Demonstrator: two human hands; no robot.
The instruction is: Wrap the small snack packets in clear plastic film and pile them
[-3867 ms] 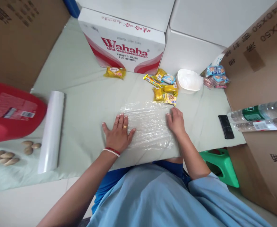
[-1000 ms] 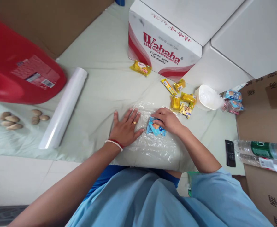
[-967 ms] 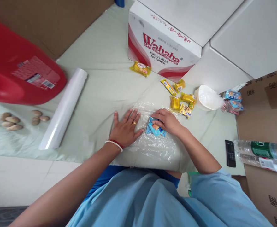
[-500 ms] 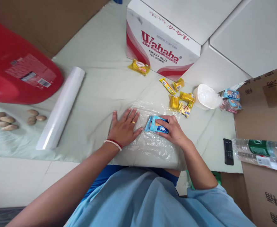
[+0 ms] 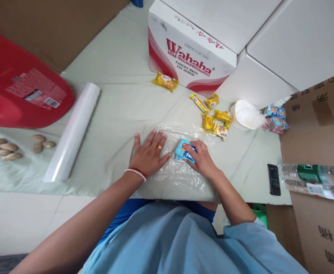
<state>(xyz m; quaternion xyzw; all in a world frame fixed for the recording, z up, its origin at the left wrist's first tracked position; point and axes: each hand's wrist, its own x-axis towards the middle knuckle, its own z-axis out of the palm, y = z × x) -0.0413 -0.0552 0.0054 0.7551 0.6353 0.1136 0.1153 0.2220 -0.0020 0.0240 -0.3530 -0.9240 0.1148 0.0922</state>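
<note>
My left hand [image 5: 150,154] lies flat with its fingers spread, pressing on the left part of a clear plastic sheet [image 5: 181,177] on the table. In my right hand [image 5: 200,156] is a small blue snack packet [image 5: 183,147], gripped between thumb and fingers over the sheet. Part of the packet is covered by my fingers. Just beyond the sheet's far right edge are several yellow-wrapped snacks [image 5: 207,121] and a cream-coloured cookie packet [image 5: 220,130].
A Wahaha water carton [image 5: 190,57] stands at the back, with a yellow snack [image 5: 165,81] before it. On the left are a white film roll [image 5: 72,133], a red jug [image 5: 27,83] and several brown stones [image 5: 8,148]. A white bowl [image 5: 237,116], remote [image 5: 274,179] and plastic bottles [image 5: 309,173] are at right.
My right hand has tilted the blue packet and shifted it slightly left. My left hand stays flat on the sheet. The whole view has moved a little.
</note>
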